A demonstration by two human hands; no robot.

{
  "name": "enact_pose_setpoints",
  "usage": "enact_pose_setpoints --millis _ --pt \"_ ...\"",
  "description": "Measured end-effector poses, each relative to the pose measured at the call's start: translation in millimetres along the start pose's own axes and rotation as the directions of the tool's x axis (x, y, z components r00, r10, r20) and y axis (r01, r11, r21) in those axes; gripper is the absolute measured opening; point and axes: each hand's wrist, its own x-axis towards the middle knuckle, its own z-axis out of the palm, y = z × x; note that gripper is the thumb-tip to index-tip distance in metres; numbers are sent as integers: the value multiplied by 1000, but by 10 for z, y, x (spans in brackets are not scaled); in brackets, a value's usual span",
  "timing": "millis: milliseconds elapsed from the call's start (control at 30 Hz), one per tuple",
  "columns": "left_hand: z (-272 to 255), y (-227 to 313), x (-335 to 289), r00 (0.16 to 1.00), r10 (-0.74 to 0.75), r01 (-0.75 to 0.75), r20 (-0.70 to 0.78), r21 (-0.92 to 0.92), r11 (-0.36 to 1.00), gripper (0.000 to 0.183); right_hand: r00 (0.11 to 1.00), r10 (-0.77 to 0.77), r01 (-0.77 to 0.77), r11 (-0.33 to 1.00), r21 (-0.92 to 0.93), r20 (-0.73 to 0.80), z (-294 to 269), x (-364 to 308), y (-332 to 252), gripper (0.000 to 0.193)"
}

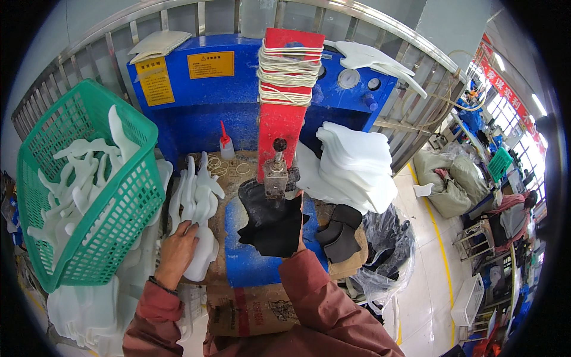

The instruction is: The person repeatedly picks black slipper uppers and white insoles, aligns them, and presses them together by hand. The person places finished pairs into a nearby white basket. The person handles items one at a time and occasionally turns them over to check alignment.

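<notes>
My left hand (176,250) rests on a stack of white foam cut-out pieces (199,199) standing on the bench, fingers closed around the front piece. My right hand (299,243) is mostly hidden behind a black cut-out sheet (272,221) that it holds up under the metal press head (275,174) of the blue and red machine (284,119). Only its fingertips show at the sheet's right edge.
A green plastic basket (113,202) of white pieces tilts at the left. A tall pile of white pieces (357,169) and some black pieces (341,235) sit at the right. A small bottle with a red tip (226,146) stands behind. Metal railing surrounds the station.
</notes>
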Motion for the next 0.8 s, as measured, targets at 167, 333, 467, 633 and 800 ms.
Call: enact_pose_setpoints --millis 167,333,467,633,800 --pt "11 -41 27 999 35 -35 -33 -8 999 35 989 29 -43 995 89 146 -113 -93 -53 92" --pt "55 -89 48 997 30 -31 -77 -16 999 28 984 143 -156 979 133 107 -215 -59 41 90" --pt "40 -152 35 997 14 -17 -82 -43 999 25 985 151 -153 988 -20 -82 -240 -116 115 86" --pt "18 -184 43 972 74 -92 -221 -73 993 23 983 -86 178 624 -761 160 -279 -214 63 86" --pt "-190 -87 3 982 -14 -17 -189 -163 986 24 996 69 -62 988 -142 47 -307 -250 -70 85"
